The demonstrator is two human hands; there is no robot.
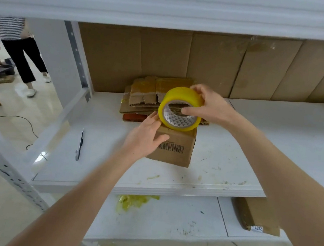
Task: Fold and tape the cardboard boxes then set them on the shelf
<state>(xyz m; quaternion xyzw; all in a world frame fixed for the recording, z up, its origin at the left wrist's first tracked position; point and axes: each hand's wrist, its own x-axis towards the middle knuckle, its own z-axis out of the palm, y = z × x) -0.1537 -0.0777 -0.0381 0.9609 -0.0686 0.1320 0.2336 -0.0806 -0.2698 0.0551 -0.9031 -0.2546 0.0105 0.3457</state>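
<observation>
Head view: left hand (147, 139), fingers straight, steadies the folded box (176, 151) while right hand (210, 106) grips the tape roll (175, 96); taping appears unfinished, flat cardboard (141, 98) remains.

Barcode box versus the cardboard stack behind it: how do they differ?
The box is folded up into a standing shape; the cardboard stack lies flat. The box shows a barcode; the stack has torn edges. The left hand rests on the box, not the stack. Both are brown cardboard on one shelf.

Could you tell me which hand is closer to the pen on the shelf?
Left. The left hand rests on the cardboard box, right of the pen; the right hand holds the tape roll farther right.
</observation>
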